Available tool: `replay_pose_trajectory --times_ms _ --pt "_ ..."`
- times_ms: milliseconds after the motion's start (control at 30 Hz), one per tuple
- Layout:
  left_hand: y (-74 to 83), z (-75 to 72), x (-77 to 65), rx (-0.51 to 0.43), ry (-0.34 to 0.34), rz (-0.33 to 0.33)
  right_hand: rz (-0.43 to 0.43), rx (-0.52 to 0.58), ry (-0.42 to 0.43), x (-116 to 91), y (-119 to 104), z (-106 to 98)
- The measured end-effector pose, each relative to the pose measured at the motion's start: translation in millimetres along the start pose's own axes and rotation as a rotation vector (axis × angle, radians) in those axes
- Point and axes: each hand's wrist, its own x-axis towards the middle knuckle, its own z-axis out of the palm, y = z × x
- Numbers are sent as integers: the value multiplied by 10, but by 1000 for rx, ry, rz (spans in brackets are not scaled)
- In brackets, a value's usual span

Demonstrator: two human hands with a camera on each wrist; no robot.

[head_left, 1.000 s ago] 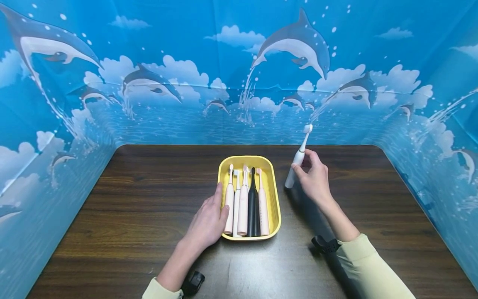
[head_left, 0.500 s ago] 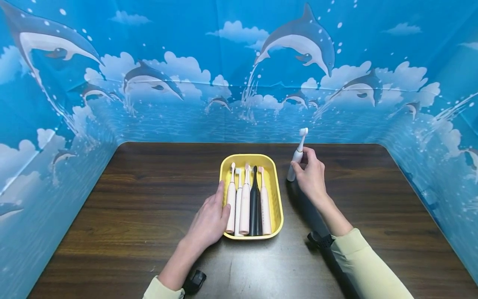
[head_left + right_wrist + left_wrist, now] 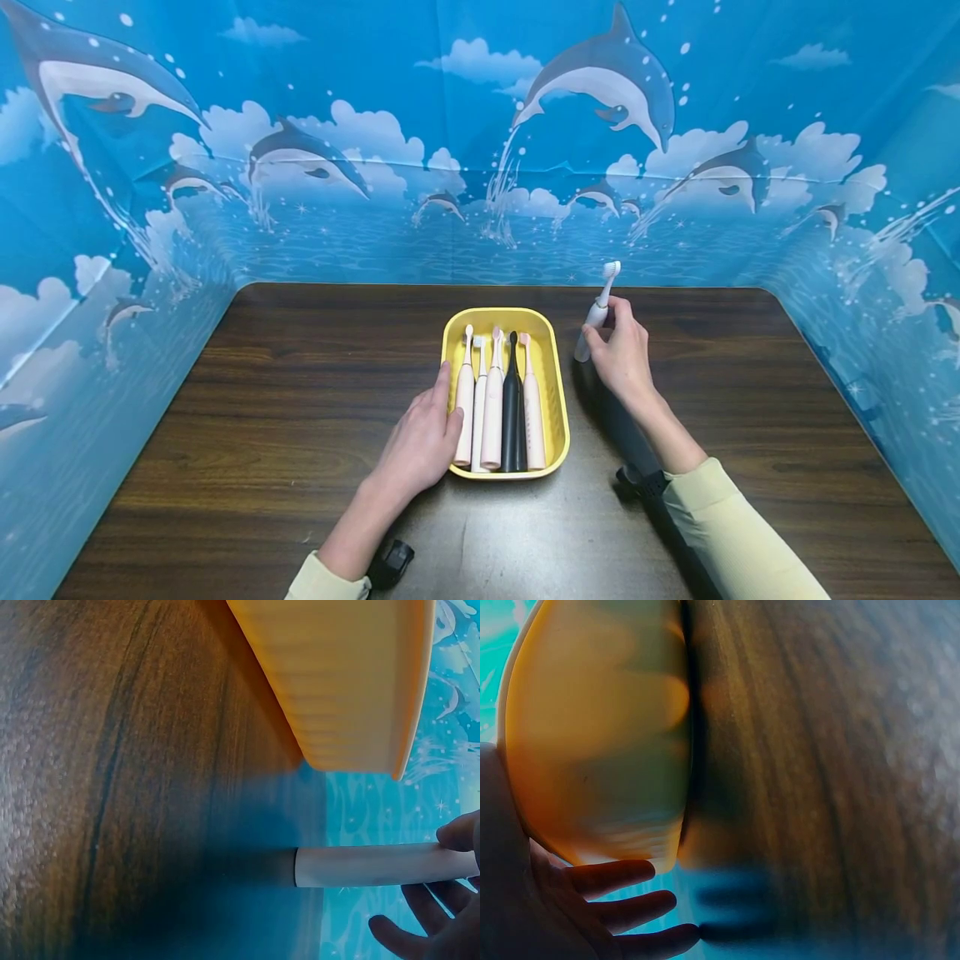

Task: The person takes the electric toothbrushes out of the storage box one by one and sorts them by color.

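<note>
A white electric toothbrush [image 3: 596, 315] is pinched between the thumb and fingers of my right hand [image 3: 624, 354], brush head up and leaning slightly right. In the right wrist view the handle [image 3: 375, 865] ends at or just above the table; I cannot tell whether it touches. My left hand [image 3: 422, 437] rests against the left side of a yellow basket [image 3: 557, 400], thumb over the rim. The left wrist view shows several of its fingers straight and spread beside the basket wall [image 3: 592, 750]. Inside lie several electric toothbrushes: pale pink [image 3: 491, 417], white [image 3: 478, 425] and black [image 3: 511, 421].
The dark wood table [image 3: 300, 375] spreads around the basket on both sides. A blue dolphin-print backdrop [image 3: 450, 167] rises behind the table and along both sides. Dark wrist devices [image 3: 390, 565] sit at both wrists.
The right hand and toothbrush have shifted slightly, the toothbrush looking smaller and its bristles turned. The left hand stays at the basket. The view has shifted a little.
</note>
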Motion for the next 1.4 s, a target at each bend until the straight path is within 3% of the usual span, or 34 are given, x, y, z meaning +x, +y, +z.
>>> replay_pose_trajectory --times_ms 267,567,733,867,1000,1167,1267,1400 --pt "3 -2 4 -6 2 -1 -3 2 29 -10 -30 -13" --pt "3 -2 3 14 10 5 -58 116 274 -79 -175 -64" --pt "6 -11 1 18 7 -9 -178 253 437 -115 -338 -85" --pt "4 -10 5 20 6 -14 -308 354 484 -146 -511 -61" --pt "1 -8 6 17 3 -15 -383 416 430 -223 -669 26" --pt "0 -9 4 12 -4 -17 -372 459 252 -394 -765 248" --pt "2 -10 3 14 -8 -18 -269 530 101 -479 -791 381" --pt "9 -8 3 14 -9 -18 -25 571 -61 -510 -816 496"
